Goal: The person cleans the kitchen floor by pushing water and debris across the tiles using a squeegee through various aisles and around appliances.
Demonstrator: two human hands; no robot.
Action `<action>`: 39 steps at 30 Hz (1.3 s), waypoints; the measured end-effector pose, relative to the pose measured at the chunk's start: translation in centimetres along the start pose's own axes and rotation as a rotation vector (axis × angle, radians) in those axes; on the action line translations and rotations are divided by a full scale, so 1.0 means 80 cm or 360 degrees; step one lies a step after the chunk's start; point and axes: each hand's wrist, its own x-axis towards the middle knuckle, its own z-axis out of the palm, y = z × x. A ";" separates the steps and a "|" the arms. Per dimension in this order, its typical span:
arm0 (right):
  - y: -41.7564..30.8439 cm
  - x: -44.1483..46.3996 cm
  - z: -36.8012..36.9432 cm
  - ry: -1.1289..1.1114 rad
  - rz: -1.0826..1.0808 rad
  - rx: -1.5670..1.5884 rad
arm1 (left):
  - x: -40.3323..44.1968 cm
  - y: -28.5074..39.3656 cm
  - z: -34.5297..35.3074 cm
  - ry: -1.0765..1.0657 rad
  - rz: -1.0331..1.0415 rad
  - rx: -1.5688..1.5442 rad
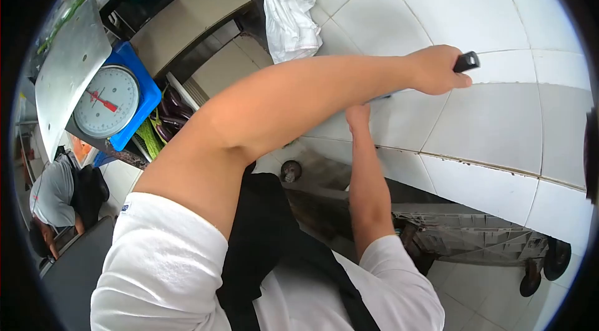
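Observation:
My left hand (437, 69) is closed around a black handle (467, 61) whose end sticks out past my fist, above the white tiled counter. My left arm reaches across in front of me and covers whatever joins the handle. A thin dark strip (379, 99) shows just below that forearm, beside my right hand. I cannot tell whether it belongs to the handle. My right hand (357, 116) is partly under the left forearm, at the tiles. Its fingers are hidden, so what they hold does not show.
A crumpled white cloth (290, 13) lies at the back. To the left stands a blue dial scale (134, 94) with a metal pan (68, 75), near eggplants (175, 106) and a green bumpy gourd (148, 139). Another person (55, 194) is at far left. The counter edge (480, 165) drops off before me.

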 end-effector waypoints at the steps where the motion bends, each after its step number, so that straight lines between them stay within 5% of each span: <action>1: -0.027 -0.016 -0.002 -0.0006 -0.0004 -0.0001 | -0.004 0.013 0.000 0.0007 0.0001 0.0003; 4: -0.076 -0.042 -0.016 0.0071 0.0036 -0.0436 | -0.017 0.047 0.008 -0.0133 0.0100 -0.0038; 7: -0.067 -0.021 -0.016 0.0304 -0.0471 -0.0357 | -0.021 0.041 0.012 -0.0224 0.0095 -0.0065; 16: 0.010 -0.012 0.011 0.0042 -0.0368 -0.0386 | -0.035 -0.033 0.007 -0.0122 0.0047 -0.0028; 19: 0.062 -0.050 0.020 -0.0306 0.0044 -0.0263 | -0.063 -0.023 0.018 -0.0110 -0.0061 -0.0025; 24: -0.060 -0.119 -0.004 0.0051 -0.0381 -0.0164 | -0.083 0.045 0.021 -0.0187 0.0099 -0.0078; 30: -0.012 -0.047 -0.004 0.0142 -0.0794 -0.0145 | -0.085 0.021 0.034 -0.0251 0.0186 0.0101; 33: 0.027 -0.053 0.012 -0.0069 -0.0274 -0.0400 | -0.092 -0.021 0.037 -0.0053 0.0015 -0.0011; 37: 0.008 -0.118 0.032 0.0079 -0.0126 -0.0391 | -0.113 -0.024 0.030 -0.0124 -0.0192 0.0057; 39: -0.016 -0.149 0.020 -0.0438 0.0154 -0.0415 | -0.136 -0.005 0.035 -0.0152 -0.0233 0.0019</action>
